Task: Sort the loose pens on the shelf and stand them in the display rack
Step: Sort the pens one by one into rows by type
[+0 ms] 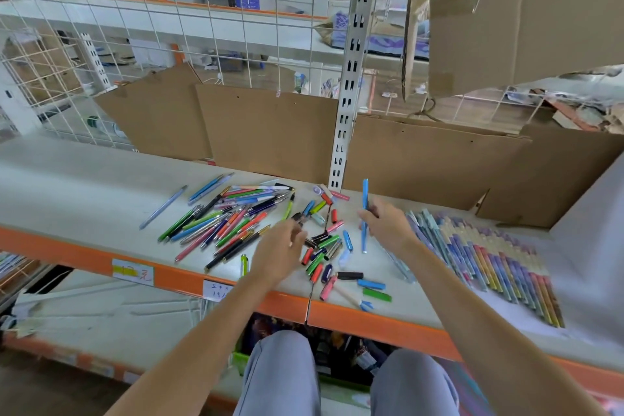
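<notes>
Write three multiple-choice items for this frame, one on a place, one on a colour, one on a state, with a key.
1. Where does the neat row of patterned pens lie relative to the loose pile?
A. Left of it
B. Right of it
C. On the lower shelf

2. What colour is the pen held in the right hand?
A. Blue
B. Red
C. Black

3. What is the left hand doing?
A. Resting flat on the shelf
B. Hanging below the shelf edge
C. Pinching a small dark piece at its fingertips

Key: 1 B, the row sits at the shelf's right end. 2 A, a light blue barrel sticks up from the fist. 3 C, the fingertips close on a dark piece above the scattered caps.
</notes>
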